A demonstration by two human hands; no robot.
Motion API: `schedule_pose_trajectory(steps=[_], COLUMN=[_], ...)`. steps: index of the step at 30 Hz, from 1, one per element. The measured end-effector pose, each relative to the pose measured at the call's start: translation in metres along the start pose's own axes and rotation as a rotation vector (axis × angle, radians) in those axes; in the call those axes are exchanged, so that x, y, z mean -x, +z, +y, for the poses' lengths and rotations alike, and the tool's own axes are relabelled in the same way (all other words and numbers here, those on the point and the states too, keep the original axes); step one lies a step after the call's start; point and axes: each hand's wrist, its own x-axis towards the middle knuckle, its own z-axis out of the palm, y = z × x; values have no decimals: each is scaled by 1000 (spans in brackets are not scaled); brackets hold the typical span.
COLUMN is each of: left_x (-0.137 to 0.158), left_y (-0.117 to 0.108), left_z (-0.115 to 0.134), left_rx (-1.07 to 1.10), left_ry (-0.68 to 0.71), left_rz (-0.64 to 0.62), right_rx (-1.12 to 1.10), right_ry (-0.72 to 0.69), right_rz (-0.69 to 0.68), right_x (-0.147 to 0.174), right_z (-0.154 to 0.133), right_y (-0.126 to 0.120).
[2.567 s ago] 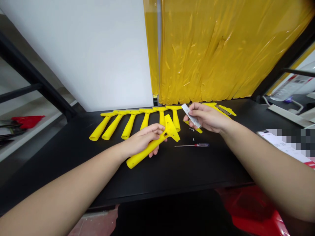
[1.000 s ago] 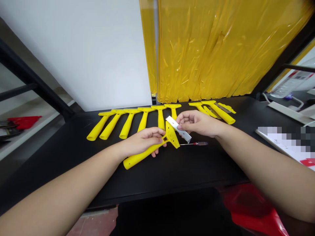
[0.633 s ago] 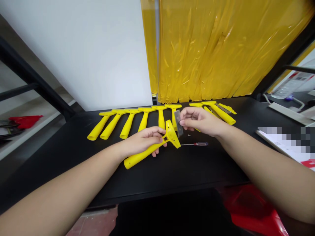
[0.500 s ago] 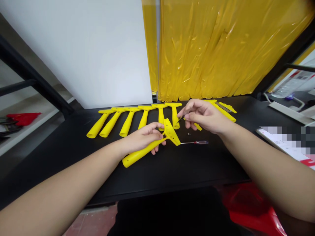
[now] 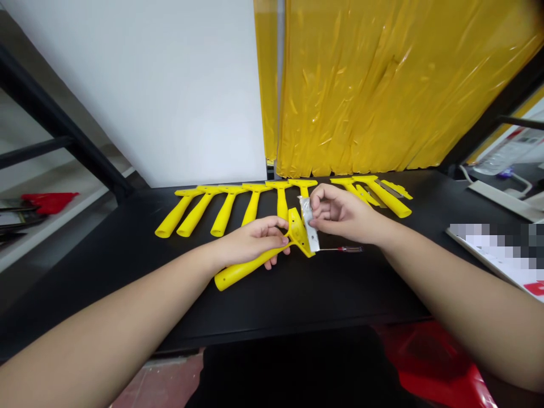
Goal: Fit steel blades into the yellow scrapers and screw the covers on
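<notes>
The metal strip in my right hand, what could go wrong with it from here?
The right hand pinches the metal strip with bare fingers; if an edge is sharp, it might nick them. If the strip slips, it could jab the left hand, which grips the yellow tool. The screwdriver lies loose on the table, so a stray knock might shift it.

The held scraper [image 5: 242,272] and the other scrapers [image 5: 226,213] are coloured in plain yellow. The plate [image 5: 311,229] is seen as silvery grey, and the surface [image 5: 340,289] as black. The panel [image 5: 170,90] is coloured white, and the curtain [image 5: 374,85] in a deeper yellow.
</notes>
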Motion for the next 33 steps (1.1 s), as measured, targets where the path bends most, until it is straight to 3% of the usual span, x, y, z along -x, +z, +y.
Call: schedule_pose_trajectory(steps=[14,22,33], left_x=[1,2,3], left_y=[-1,1,-1], left_z=[0,3,1], left_rx=[-24,-34,-47], left_ry=[18,4,19], left_rz=[-27,-34,-72], right_rx=[14,-109,-94], right_ry=[140,198,281], right_rz=[53,48,-54], right_x=[-2,-6,-9], right_z=[9,19,17], right_y=[3,3,6])
